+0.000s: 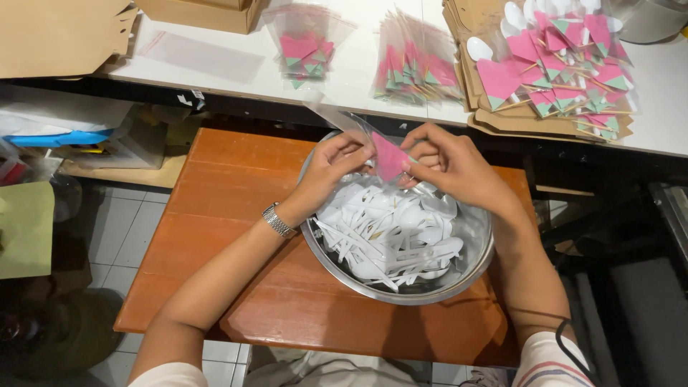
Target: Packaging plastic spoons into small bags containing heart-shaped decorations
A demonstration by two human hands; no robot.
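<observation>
Both hands, left hand and right hand, pinch a clear bag with pink napkin, probably half inserted, above the steel bowl of white spoons.

White counter carrying two fanned stacks of clear packets with pink napkins, a pile of filled packets with white spoons upon flat brown cardboard sheets, and a cardboard box. Grey tiled floor at lower left.

Bright overhead light, glare on white table, floor dim, perhaps slightly soft
</observation>
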